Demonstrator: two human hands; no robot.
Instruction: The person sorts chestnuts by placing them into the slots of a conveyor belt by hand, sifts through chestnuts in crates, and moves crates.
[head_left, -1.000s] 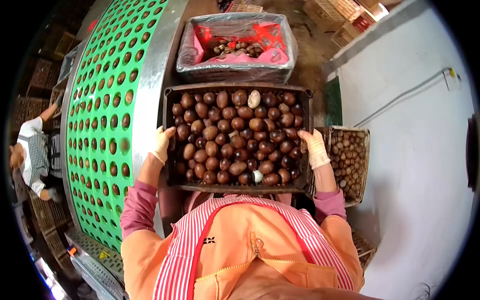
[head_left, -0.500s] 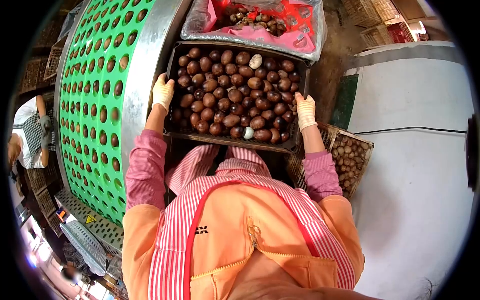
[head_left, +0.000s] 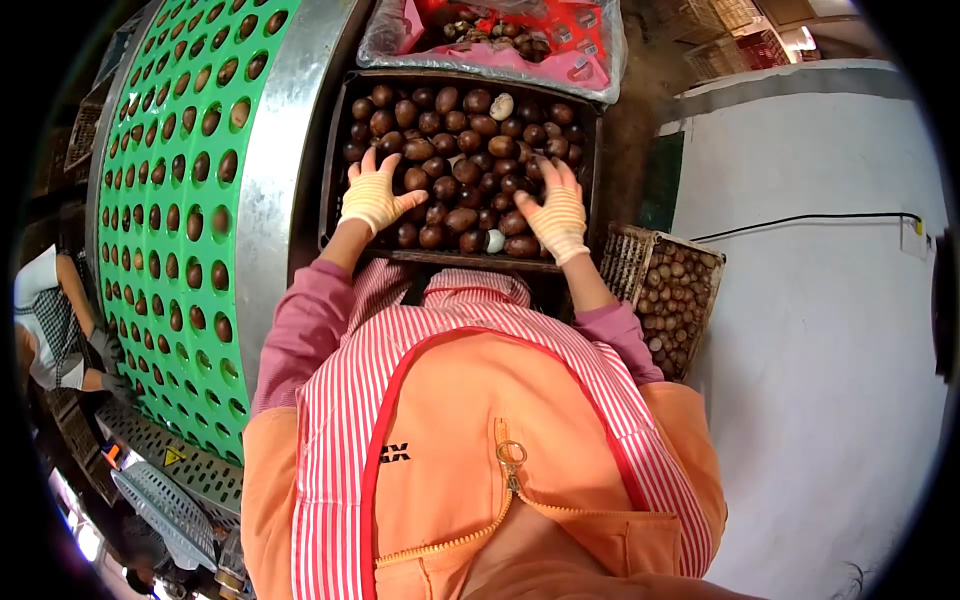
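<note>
A dark crate (head_left: pixel 326 195) full of glossy brown, egg-shaped fruits (head_left: pixel 465 171) lies in front of me; their exact kind I cannot make out. Two pale ones are among them, one near the back and one near the front. Over the left part of the fruits rests my left hand (head_left: pixel 376 196), in a yellowish glove, its fingers spread. My right hand (head_left: pixel 555 212), gloved the same way, lies with fingers apart on the fruits at the right front. Neither hand grips anything.
At left runs a green belt (head_left: pixel 150 245) with fruit-filled holes, edged by a metal rim (head_left: pixel 285 150). A plastic-lined box (head_left: pixel 490 75) stands behind the crate, and a crate of paler fruits (head_left: pixel 680 300) at right. Another person (head_left: pixel 55 320) works beyond the belt.
Both my hands have left the crate's side edges and moved inward onto the fruits, fingers opening out. The person beyond the belt now reaches toward it.
</note>
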